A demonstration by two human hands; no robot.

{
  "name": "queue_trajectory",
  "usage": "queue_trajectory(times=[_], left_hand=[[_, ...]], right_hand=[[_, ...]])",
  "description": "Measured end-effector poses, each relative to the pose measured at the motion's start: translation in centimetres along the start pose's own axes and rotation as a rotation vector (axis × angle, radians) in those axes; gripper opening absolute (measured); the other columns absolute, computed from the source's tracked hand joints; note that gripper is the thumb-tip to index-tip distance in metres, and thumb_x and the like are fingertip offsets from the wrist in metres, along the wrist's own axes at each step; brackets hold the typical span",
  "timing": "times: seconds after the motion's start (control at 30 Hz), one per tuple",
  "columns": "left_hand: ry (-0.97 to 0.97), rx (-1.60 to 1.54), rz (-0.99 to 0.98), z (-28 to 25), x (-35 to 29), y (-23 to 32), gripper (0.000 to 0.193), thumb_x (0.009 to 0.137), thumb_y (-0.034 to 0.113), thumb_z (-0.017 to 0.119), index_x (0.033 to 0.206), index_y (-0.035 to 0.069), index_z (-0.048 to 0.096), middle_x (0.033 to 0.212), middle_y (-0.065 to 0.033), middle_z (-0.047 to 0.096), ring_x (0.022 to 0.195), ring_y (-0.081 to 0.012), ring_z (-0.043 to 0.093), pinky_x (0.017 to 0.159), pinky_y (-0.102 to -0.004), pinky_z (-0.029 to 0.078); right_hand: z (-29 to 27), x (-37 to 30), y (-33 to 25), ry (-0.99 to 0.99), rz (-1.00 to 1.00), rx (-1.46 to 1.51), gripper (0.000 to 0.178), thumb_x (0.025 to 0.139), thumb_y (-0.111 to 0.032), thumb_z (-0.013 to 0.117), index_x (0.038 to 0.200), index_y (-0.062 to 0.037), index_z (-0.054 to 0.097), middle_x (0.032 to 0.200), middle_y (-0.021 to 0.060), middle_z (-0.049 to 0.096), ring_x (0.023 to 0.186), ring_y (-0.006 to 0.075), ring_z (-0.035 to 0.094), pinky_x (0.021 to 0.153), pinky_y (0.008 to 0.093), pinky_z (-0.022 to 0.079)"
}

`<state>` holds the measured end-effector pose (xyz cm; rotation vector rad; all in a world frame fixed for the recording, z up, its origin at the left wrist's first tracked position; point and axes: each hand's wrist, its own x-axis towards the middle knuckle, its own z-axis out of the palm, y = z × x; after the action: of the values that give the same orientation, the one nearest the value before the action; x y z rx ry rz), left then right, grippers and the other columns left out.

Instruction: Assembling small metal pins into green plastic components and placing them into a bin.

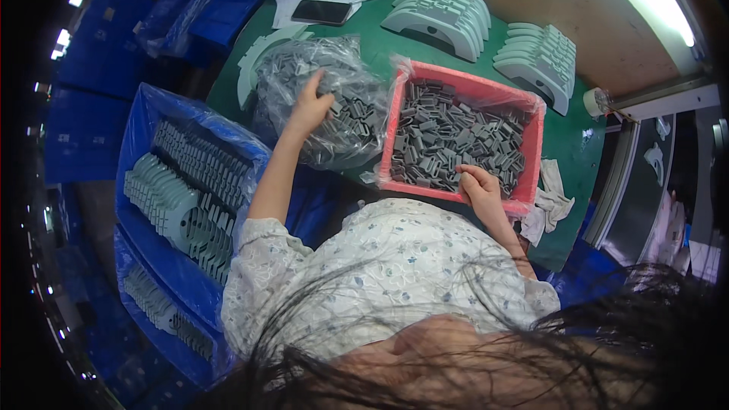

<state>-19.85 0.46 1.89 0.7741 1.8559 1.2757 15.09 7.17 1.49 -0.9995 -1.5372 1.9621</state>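
Many grey clips (456, 137) underwent apparent picking: left hand (310, 110), digits apart, at clear bag (334, 153); right hand (480, 188), fingertips together, hold unclear, at red box (474, 81); the next pick required precision.

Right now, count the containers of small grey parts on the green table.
2: the clear plastic bag under the left hand, and the red bin to its right, by the right hand. No others show.
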Motion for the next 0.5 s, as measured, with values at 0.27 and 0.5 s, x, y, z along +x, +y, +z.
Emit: queue_trajectory(times=[0.27,0.5], left_hand=[[0.457,0.566,0.686,-0.9,6.4,4.0,0.015,0.076,0.017,0.055,0.082,0.003,0.057,0.075,-0.0155,0.057,0.073,-0.0325,0.055,0.063,-0.0377,0.043],[0.247,1.049,0.827,-0.9,6.8,0.9,0.021,0.074,0.022,0.056,0.087,0.006,0.057,0.094,-0.0136,0.054,0.086,-0.0307,0.052,0.071,-0.04,0.042]], right_hand=[[-0.6,-0.7,0.5,0.043,0.042,0.015,0.02,0.085,-0.01,0.046,0.1,0.0023,0.054,0.061,-0.0049,0.046,0.051,0.0017,0.037,0.045,0.0175,0.029],[-0.8,-0.9,0.9,0.048,0.065,0.037,0.02,0.085,-0.011,0.046,0.099,0.0015,0.054,0.062,-0.0027,0.049,0.051,0.0026,0.039,0.045,0.0179,0.031]])
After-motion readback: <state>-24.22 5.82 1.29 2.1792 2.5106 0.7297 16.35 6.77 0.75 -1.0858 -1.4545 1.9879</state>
